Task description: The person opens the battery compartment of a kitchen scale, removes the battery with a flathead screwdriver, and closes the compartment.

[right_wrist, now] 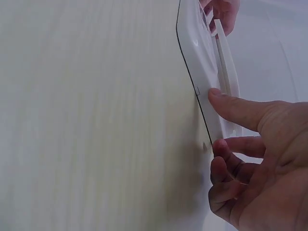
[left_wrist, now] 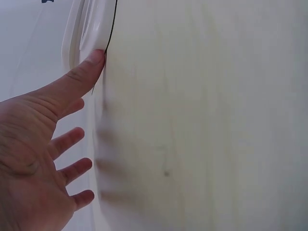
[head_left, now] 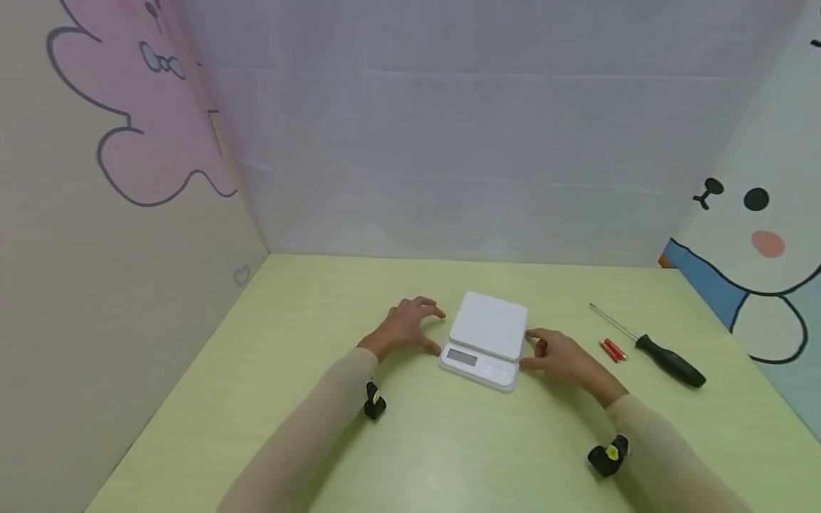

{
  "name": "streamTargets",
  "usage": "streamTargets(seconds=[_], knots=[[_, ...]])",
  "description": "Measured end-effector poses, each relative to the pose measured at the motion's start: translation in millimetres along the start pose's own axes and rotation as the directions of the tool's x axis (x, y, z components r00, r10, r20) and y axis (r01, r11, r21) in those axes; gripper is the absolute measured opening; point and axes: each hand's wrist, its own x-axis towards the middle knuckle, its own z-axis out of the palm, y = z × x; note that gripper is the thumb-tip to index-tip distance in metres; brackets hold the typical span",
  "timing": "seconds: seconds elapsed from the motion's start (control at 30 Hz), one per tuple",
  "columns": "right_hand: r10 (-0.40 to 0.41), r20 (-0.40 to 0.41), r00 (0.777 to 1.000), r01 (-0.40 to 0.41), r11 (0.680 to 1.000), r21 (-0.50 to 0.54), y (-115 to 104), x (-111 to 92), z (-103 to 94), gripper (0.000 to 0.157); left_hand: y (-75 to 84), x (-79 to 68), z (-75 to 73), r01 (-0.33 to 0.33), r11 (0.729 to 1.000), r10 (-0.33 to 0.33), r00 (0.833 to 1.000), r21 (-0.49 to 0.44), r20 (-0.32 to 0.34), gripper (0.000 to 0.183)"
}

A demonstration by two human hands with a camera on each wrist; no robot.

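Observation:
A white digital kitchen scale [head_left: 489, 326] lies flat on the pale table, its small grey display toward the person. At its left side is the left hand [head_left: 405, 326], fingers spread and thumb held out. The left wrist view shows that hand's thumb [left_wrist: 89, 67] right at the scale's lower edge, the other fingers apart from it. My right hand [head_left: 564, 356] is at the opposite side. In the right wrist view, its thumb [right_wrist: 238, 109] and index fingertip touch the scale's side wall, while the remaining fingers bend loosely toward the palm.
Right of the right hand lie red batteries [head_left: 613, 350] and a screwdriver [head_left: 667, 360] with a black handle. The yellowish table [head_left: 410, 456] meets a white back panel [head_left: 449, 164]. Side panels with cartoon drawings stand left and right.

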Motion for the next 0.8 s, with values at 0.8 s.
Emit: streamTargets(seconds=[0.8], knots=[[-0.093,0.027,0.995,0.094,0.995,-0.016,8,11,-2.5,0.048,12.0,-11.9,5.1,0.009,0.999,-0.013,0.997,0.04,0.078,0.088]])
